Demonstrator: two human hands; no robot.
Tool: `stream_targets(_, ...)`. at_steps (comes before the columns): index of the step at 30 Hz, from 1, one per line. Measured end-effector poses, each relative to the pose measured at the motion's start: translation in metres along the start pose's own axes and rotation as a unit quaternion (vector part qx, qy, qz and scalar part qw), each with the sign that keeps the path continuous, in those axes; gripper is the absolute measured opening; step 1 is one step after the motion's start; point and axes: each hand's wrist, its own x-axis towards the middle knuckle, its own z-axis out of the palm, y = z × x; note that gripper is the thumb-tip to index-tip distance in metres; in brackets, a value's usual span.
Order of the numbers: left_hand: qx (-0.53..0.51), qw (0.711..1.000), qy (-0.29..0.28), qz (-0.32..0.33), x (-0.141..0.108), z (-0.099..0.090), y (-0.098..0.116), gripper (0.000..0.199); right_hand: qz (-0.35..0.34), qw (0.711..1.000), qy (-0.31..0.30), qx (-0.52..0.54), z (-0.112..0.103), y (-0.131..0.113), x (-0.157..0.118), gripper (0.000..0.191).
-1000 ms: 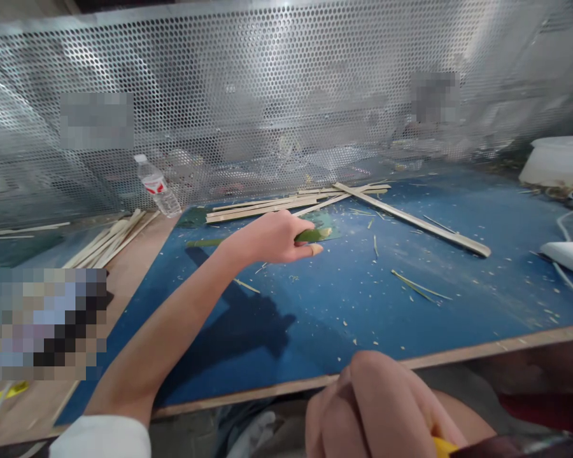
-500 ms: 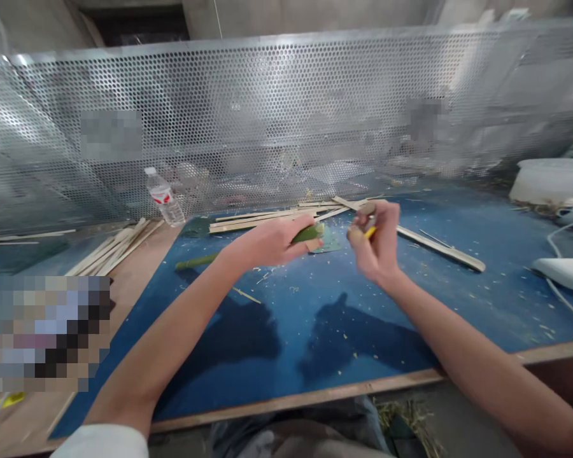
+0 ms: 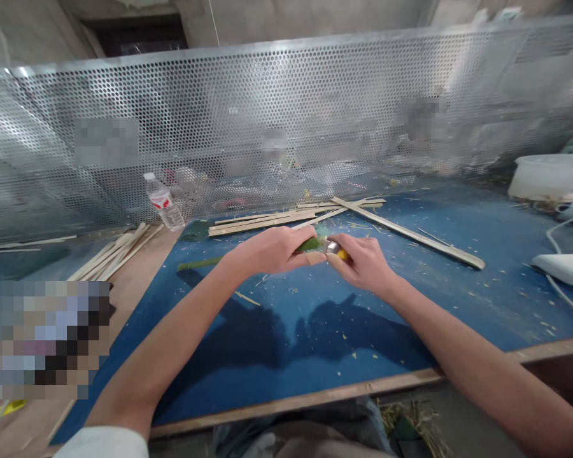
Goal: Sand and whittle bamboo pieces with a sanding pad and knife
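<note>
My left hand is closed around a green bamboo stalk, whose thin tail shows to the left of the wrist. The stalk's pale cut end points to the right, toward my other hand. My right hand grips a small yellow-handled knife with a shiny metal part. That metal part is right at the stalk's end, and the blade itself is hidden. Both hands are over the blue mat, fingertips nearly meeting.
Long pale bamboo strips lie behind my hands, one slanting right. More strips lie at left beside a water bottle. A perforated metal screen stands behind. At right are a white tub and a white device with a cable.
My right hand has come left and down with the knife, bringing its metal part to the stalk's end. My left hand still holds the stalk in nearly the same place.
</note>
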Motion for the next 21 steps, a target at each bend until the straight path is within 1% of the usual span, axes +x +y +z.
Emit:
stream_targets(2, 0.000, 1.000, -0.010, -0.003, 0.000, 0.000, 0.002, 0.038, -0.008, 1.000, -0.002, -0.012, -0.002, 0.001, 0.001, 0.022)
stream_targets(7, 0.013, 1.000, -0.002, -0.006, 0.001, 0.004, 0.000, 0.042, -0.049, 0.997, -0.014, -0.059, -0.007, 0.004, 0.000, 0.024)
stream_targets(12, 0.015, 1.000, -0.010, -0.001, 0.001, 0.006, -0.003, 0.041, -0.076, 0.993, -0.023, -0.092, -0.011, 0.004, 0.000, 0.025)
stream_targets(21, 0.025, 1.000, -0.013, 0.003, 0.001, 0.006, -0.003, 0.038, -0.078, 0.992, -0.040, -0.088, -0.013, 0.003, 0.002, 0.032)
